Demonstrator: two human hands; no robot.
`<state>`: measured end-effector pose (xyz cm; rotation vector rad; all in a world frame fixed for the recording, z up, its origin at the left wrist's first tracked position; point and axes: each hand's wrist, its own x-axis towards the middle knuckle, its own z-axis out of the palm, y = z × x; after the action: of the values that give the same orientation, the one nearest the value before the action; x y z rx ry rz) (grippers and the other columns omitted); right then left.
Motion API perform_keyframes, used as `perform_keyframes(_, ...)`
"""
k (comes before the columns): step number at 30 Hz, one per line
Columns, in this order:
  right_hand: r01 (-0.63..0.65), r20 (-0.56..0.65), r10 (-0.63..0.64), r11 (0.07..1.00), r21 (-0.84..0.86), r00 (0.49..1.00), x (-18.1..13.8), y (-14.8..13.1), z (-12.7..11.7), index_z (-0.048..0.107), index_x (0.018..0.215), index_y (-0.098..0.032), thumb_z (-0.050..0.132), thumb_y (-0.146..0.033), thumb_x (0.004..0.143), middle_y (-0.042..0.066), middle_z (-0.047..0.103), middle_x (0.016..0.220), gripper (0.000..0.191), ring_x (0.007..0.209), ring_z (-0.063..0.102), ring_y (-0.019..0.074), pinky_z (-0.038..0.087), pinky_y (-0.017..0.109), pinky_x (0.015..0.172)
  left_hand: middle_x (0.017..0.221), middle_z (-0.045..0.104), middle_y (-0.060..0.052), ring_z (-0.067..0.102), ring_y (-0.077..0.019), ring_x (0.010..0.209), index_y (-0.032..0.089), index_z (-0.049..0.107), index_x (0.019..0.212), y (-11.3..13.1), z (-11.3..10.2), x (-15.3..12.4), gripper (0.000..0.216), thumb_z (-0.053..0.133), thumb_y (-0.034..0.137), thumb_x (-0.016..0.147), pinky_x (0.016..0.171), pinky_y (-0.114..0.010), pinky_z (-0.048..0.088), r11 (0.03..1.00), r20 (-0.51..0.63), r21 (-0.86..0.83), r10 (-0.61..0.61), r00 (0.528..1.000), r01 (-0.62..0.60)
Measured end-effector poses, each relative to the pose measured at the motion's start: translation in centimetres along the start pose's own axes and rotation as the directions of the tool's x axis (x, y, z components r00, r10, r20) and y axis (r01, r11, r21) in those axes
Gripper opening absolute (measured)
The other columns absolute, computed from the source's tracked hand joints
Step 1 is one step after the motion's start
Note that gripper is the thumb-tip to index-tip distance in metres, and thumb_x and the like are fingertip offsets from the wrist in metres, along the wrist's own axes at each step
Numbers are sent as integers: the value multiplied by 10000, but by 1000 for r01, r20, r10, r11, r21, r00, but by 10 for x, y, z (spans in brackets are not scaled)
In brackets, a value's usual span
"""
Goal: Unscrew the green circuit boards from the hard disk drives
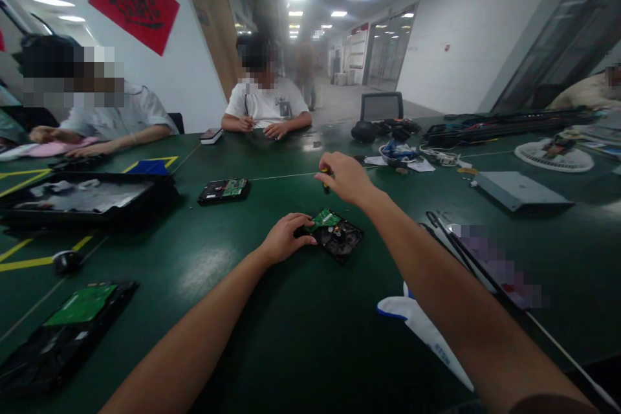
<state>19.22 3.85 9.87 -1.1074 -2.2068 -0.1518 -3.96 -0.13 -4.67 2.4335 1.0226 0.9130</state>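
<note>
A hard drive (pixel 342 242) with its green circuit board (pixel 326 218) facing up lies on the green table in front of me. My left hand (pixel 287 237) grips its left edge, thumb at the near side and fingers by the board. Above the drive's far side, my right hand (pixel 342 176) is closed around a small screwdriver (pixel 325 182) with a yellow and black handle. The tool's tip is too small to make out. Another hard drive (pixel 224 191) lies farther back to the left.
At left are a black tray (pixel 87 197) and a black device with a green board (pixel 80 307). To the right lie a white glove (pixel 427 330), a silver metal box (pixel 521 189), cables (pixel 400 151) and a round white part (pixel 553 156). Co-workers sit across the table.
</note>
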Motion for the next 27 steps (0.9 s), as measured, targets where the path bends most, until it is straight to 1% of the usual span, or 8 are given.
perform_keyframes(4,13,-49,-12,1000,20,999,-11,-3,0,594,942,-234,583,-329,988,69,653,944,106,863,606,234,461,359,777,1271,700,-96,644,-283,1208,251,716,1183,-2,1,0,431,822,469,826,1055,-475,517,1000,-6,-6,6,1000,-6)
perform_keyframes(8,-18,-92,26,996,90,995,-15,-2,2,592,904,-236,534,-272,975,70,673,948,97,900,621,239,475,378,830,1267,712,-91,652,-288,1206,255,723,1176,-1,1,0,447,834,483,807,1050,-471,522,1000,-10,-17,-2,1000,1)
perform_keyframes(11,-132,-129,160,971,197,979,-12,2,8,587,870,-240,563,-282,946,54,692,893,90,850,639,231,489,373,806,1267,718,-85,659,-289,1203,259,731,1163,0,0,0,443,837,489,799,1049,-471,526,1000,-20,-21,-20,1000,20)
perform_keyframes(15,-308,-144,361,903,299,921,-7,8,17,604,860,-239,589,-306,938,36,708,841,104,788,662,218,501,372,786,1268,719,-85,658,-286,1205,254,738,1149,0,0,0,428,834,486,803,1054,-470,524,999,-14,-24,-34,999,33)
perform_keyframes(17,-311,-122,374,882,354,919,-6,9,20,625,868,-235,609,-299,924,33,722,858,86,789,671,207,511,362,788,1273,716,-90,655,-286,1208,249,734,1159,-1,0,0,433,832,482,808,1059,-478,519,999,-10,-25,-34,999,33)
perform_keyframes(22,-263,-5,309,817,513,951,-8,9,25,705,912,-227,615,-314,913,15,743,895,125,801,678,176,528,315,772,1276,714,-87,648,-285,1219,251,730,1164,-3,1,0,435,836,474,807,1074,-484,508,999,-3,-36,-26,1000,26)
perform_keyframes(25,-306,36,342,784,540,939,-10,10,23,732,909,-221,618,-328,912,22,751,914,157,801,672,173,528,303,750,1276,714,-84,648,-285,1222,253,733,1153,-3,1,-1,422,837,471,806,1076,-484,507,999,-10,-42,-26,1000,25)
perform_keyframes(27,-354,77,379,745,565,922,-11,10,19,741,916,-217,615,-333,918,36,758,946,171,762,658,163,518,288,686,1278,714,-83,648,-285,1223,254,734,1150,-3,1,-1,414,835,469,810,1074,-484,508,999,-11,-42,-26,1000,25)
